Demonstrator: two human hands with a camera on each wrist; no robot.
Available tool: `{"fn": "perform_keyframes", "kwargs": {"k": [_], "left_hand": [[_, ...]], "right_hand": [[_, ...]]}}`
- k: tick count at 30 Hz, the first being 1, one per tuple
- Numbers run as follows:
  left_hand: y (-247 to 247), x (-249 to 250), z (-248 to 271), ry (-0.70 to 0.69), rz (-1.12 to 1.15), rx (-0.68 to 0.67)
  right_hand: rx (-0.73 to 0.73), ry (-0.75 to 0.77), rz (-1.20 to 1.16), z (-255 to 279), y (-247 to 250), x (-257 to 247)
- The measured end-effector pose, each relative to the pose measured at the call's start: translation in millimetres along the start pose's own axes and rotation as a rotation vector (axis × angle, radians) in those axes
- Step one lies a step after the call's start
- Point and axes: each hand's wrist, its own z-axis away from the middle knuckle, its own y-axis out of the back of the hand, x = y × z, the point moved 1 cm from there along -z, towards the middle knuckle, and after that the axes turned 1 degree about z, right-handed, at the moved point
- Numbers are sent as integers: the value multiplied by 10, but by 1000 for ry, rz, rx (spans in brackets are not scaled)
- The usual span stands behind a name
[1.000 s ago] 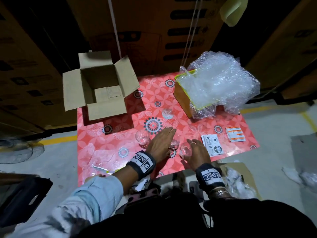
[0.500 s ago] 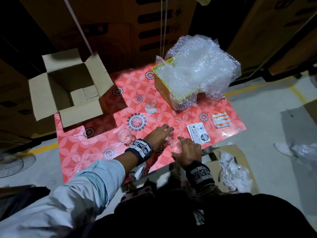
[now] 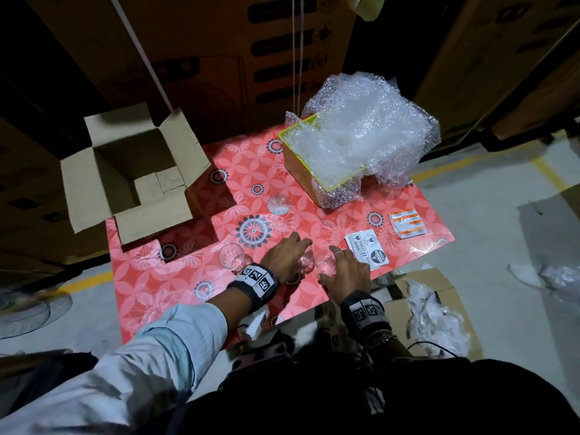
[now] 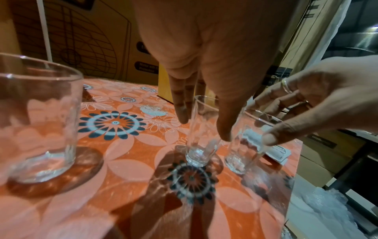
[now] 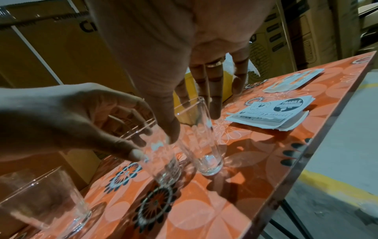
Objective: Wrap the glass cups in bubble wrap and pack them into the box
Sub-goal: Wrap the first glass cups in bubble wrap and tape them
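Note:
Several clear glass cups stand on the red flowered table (image 3: pixel 163 293). My left hand (image 3: pixel 295 252) (image 4: pixel 202 127) reaches down over the middle cup (image 3: pixel 307 265) (image 4: pixel 196 155) (image 5: pixel 165 169), thumb on its near side and fingers behind it. My right hand (image 3: pixel 332 262) (image 5: pixel 194 127) grips the right cup (image 3: pixel 324 268) (image 4: pixel 237 160) (image 5: pixel 208 163) the same way. Both cups rest on the table. A third cup (image 3: pixel 231 257) (image 4: pixel 36 121) stands free to the left, and another cup (image 3: pixel 278 205) farther back. The open cardboard box (image 3: pixel 103 180) sits at the back left. Bubble wrap (image 3: pixel 361 133) fills a yellow bin (image 3: pixel 301 174).
Fragile labels (image 3: pixel 367 251) (image 5: pixel 272 111) lie just right of my right hand, and orange labels (image 3: pixel 408 224) farther right near the table edge. Large cartons stand behind the table. On the floor to the right sit a carton with plastic scraps (image 3: pixel 433 312), and a fan (image 3: pixel 25 309) to the left.
My left hand, which lay flat over the middle cup, now has thumb and fingers down around it. My right hand stays at the right cup. The head view has shifted.

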Motion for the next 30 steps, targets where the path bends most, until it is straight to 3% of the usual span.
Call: {"fn": "perform_keyframes", "kwargs": {"k": [20, 25, 30], "left_hand": [[-89, 87, 219, 112, 54, -9], [-104, 93, 221, 122, 66, 5], [-27, 37, 280, 116, 128, 103]], "right_hand": [[-51, 143, -41, -249, 78, 58], [-79, 123, -117, -218, 148, 16], [-78, 70, -161, -148, 370, 152]]}}
